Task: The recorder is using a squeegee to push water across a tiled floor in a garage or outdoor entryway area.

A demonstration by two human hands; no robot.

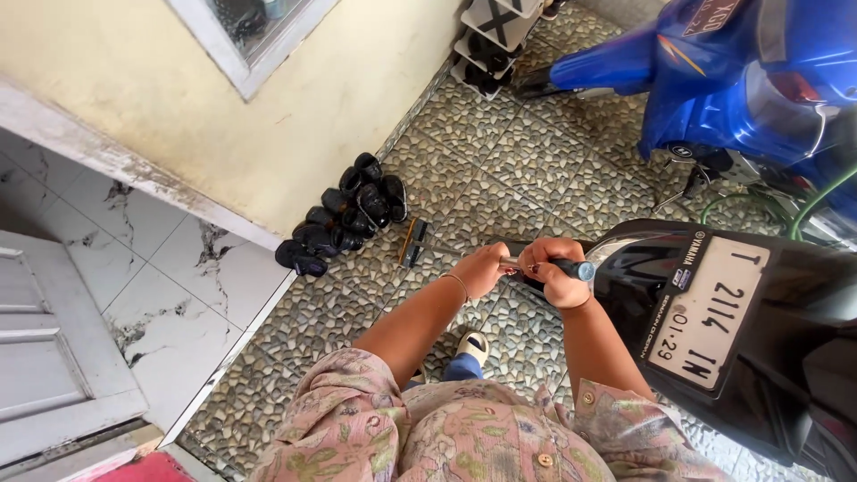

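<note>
- Right hand clamped in a fist around the black grip of a long hand tool, grip end poking out past the fingers toward the black motorbike.
- Left hand closed on the metal shaft of the same tool, just beside the right hand, thin bracelet on the wrist.
- Tool held roughly level above the floor, slim silvery shaft running away from both hands to a dark, brownish crosswise head out in front.
- Head sits over or near the pebble-patterned floor; cannot tell whether touching it.
- Pile of dark sandals lying against the foot of the cream wall, near the tool head but apart from it.
- Blue motorbike parked farther back, well apart from the hands.
- One foot in a light shoe on the floor below the forearms.
- Floral pink shirt sleeves at the bottom edge.
</note>
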